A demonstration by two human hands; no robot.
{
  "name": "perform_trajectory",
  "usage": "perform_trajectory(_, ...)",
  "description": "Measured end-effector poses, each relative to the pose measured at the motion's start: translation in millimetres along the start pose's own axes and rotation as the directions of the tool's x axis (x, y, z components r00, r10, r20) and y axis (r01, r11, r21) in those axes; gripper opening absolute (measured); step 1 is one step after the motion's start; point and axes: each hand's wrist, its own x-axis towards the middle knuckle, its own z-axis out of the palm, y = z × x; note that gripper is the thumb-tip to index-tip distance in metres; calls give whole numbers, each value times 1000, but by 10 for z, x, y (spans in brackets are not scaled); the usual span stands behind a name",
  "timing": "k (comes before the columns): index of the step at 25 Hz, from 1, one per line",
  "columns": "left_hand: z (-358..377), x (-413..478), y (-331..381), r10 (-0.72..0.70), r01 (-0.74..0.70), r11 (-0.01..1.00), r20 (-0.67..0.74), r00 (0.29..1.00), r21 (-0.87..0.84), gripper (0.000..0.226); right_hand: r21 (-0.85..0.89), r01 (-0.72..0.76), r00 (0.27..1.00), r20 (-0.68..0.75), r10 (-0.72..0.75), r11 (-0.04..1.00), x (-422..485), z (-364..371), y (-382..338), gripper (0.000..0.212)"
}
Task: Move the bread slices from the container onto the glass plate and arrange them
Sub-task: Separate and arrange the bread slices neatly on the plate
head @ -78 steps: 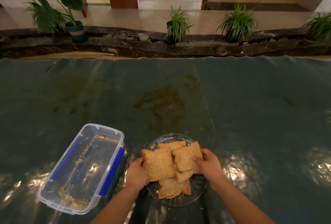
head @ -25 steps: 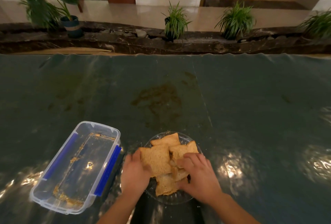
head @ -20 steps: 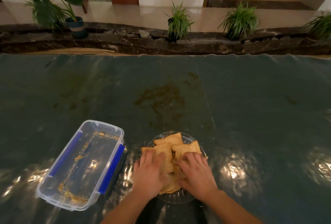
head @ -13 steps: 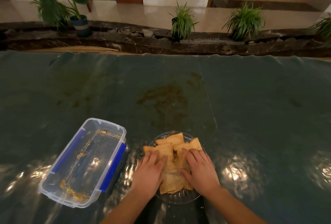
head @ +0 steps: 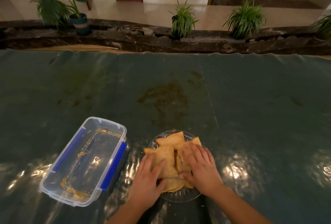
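Note:
Several brown bread slices [head: 170, 139] lie overlapping on the round glass plate [head: 180, 197] near the table's front edge. My left hand [head: 146, 181] rests flat on the slices at the plate's left side, fingers spread. My right hand [head: 200, 166] lies flat on the slices at the right side, its thumb tucked against a lower slice. Both hands press on the pile rather than lift it. To the left stands the clear plastic container [head: 84, 161] with blue clips, holding only crumbs.
A dark green cloth [head: 250, 107] covers the table, with a brownish stain [head: 164, 98] beyond the plate. Past the far edge runs a dark stone ledge with potted plants [head: 182, 19]. Bright light reflections lie on the cloth left and right of the plate.
Both hands went from holding slices at their edges to lying flat on top of the pile. The slices have been pushed closer together on the plate. The container has stayed put.

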Motion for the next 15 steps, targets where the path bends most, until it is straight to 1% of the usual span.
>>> perform_trajectory(3,-6,11,36,-157,146,973,-51,986,-176,80,211,-196,978,-25,206,958,-69,5,75,100)
perform_trajectory(5,10,21,61,-209,193,960,-57,976,-202,87,270,-267,957,-37,287,925,-86,10,91,99)
perform_trajectory(8,30,49,74,-260,246,947,-43,965,-207,95,285,-306,947,-10,322,908,-58,16,67,103)
perform_trajectory(11,17,55,82,-292,276,934,-36,956,-228,99,325,-371,923,26,383,870,-28,4,33,104)
perform_trajectory(13,4,48,91,-301,282,930,-47,953,-237,99,378,-404,907,47,418,833,-43,-7,24,99)
perform_trajectory(15,-5,37,100,-314,287,916,-57,948,-280,98,429,-412,903,72,424,804,-76,-8,32,91)
